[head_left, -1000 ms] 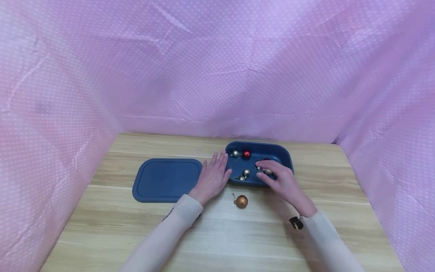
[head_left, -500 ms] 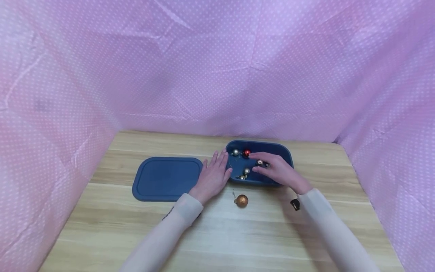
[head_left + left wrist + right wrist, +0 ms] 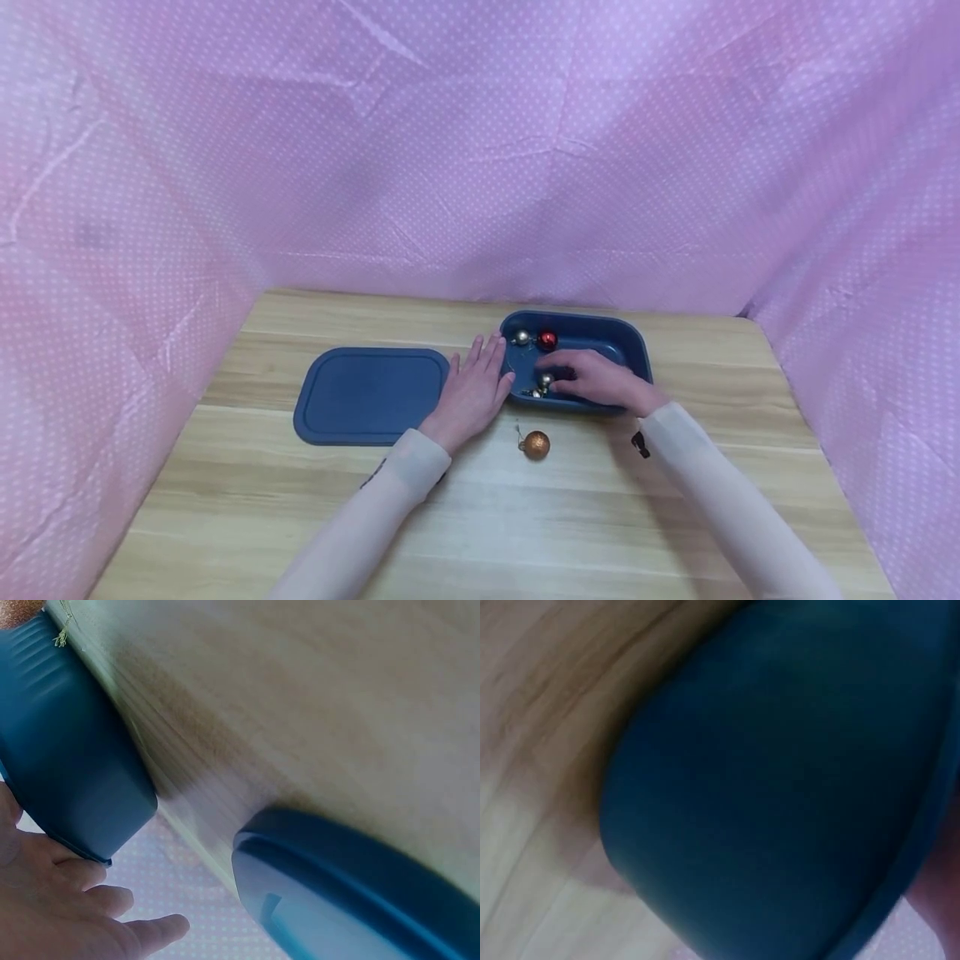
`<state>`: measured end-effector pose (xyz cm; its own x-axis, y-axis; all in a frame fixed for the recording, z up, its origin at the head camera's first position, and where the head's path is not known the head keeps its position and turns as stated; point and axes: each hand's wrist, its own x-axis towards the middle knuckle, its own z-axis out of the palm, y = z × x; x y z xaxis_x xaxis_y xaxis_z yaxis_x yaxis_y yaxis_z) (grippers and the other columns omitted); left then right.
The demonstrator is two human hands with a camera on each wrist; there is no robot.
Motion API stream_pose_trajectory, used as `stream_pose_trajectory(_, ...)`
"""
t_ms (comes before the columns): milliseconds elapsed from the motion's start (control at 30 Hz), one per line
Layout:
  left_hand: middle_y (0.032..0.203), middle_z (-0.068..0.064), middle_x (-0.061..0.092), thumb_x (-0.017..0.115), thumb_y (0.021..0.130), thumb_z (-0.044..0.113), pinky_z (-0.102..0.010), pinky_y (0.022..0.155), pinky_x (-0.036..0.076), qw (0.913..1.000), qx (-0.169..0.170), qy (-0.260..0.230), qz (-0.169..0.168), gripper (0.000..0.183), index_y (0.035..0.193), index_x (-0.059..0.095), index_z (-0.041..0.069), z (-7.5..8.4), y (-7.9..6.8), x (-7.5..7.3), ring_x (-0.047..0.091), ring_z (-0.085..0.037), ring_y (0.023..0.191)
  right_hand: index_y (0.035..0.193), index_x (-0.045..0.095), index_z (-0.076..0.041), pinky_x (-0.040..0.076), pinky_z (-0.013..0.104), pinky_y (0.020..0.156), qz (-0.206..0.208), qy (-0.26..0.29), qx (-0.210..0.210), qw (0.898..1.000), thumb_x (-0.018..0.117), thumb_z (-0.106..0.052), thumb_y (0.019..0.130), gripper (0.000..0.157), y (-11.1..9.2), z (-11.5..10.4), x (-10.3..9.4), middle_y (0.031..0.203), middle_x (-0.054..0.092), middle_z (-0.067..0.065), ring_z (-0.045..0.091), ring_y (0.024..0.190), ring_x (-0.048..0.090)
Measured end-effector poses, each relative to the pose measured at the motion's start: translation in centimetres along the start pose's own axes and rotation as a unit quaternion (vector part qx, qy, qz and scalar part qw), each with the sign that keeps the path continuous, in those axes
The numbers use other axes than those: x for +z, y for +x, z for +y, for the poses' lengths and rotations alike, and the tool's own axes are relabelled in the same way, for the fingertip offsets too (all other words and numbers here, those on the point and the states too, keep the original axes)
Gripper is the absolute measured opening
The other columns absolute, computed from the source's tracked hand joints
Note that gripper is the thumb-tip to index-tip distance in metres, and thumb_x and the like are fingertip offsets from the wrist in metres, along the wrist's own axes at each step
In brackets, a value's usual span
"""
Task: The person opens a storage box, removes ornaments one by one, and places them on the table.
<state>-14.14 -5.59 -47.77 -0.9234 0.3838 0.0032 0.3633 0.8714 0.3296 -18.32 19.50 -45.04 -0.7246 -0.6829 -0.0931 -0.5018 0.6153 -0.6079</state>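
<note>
In the head view my right hand (image 3: 592, 379) reaches into the blue box (image 3: 637, 350), its fingers bent downward. Its thumb and fingertips are right at a silver bauble (image 3: 546, 379). What lies under the palm is hidden, and I cannot tell whether the fingers grip anything. My left hand (image 3: 471, 393) lies with fingers extended against the box's left side; the left wrist view shows its fingers (image 3: 112, 900) by the box wall (image 3: 75, 750). A red bauble (image 3: 547, 340) and a pale silver bauble (image 3: 521, 337) lie at the box's back left. A small gold bauble (image 3: 537, 394) is near the front.
A blue lid (image 3: 371, 396) lies flat on the wooden table (image 3: 480, 533), left of the box. An orange-gold glittery bauble (image 3: 536, 446) with a string loop sits on the table in front of the box. Pink dotted cloth (image 3: 420, 167) hangs behind and at both sides.
My right hand has moved left inside the box, toward the silver bauble. Baubles seen between its fingers earlier are now hidden. My left hand has stayed in place.
</note>
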Motion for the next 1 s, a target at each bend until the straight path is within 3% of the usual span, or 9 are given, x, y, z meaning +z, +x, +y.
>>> stream_pose_trajectory(533, 0.173, -0.006, 0.013, 0.032, 0.113, 0.043, -0.064, 0.121, 0.019, 1.0, -0.004, -0.003, -0.003, 0.066, 0.167, 0.016, 0.009, 0.0, 0.1, 0.1, 0.011, -0.031, 0.159, 0.129, 0.071, -0.004, 0.049, 0.051, 0.106, -0.018, -0.032, 0.001, 0.999, 0.069, -0.006, 0.099, 0.03, 1.0, 0.9, 0.7, 0.13, 0.07, 0.012, 0.032, 0.125, 0.063)
stream_pose_trajectory(733, 0.173, -0.005, 0.012, 0.034, 0.113, 0.042, -0.065, 0.121, 0.018, 0.9999, -0.006, -0.01, -0.002, 0.065, 0.167, 0.017, 0.009, 0.0, 0.0, -0.1, 0.011, -0.029, 0.159, 0.123, 0.074, -0.005, 0.051, 0.05, 0.103, 0.012, -0.04, 0.001, 0.999, 0.069, -0.005, 0.098, 0.025, 0.7, 0.9, 0.7, 0.124, 0.073, 0.011, 0.031, 0.12, 0.066)
stream_pose_trajectory(1000, 0.173, -0.006, 0.012, 0.031, 0.113, 0.044, -0.065, 0.121, 0.02, 1.0, -0.002, 0.004, 0.002, 0.065, 0.166, 0.017, 0.008, 0.0, 0.1, 0.1, 0.012, -0.029, 0.159, 0.121, 0.076, -0.007, 0.053, 0.05, 0.098, 0.085, -0.037, 0.007, 0.996, 0.073, -0.008, 0.096, 0.026, -0.4, 0.5, 0.0, 0.121, 0.074, 0.008, 0.028, 0.113, 0.068)
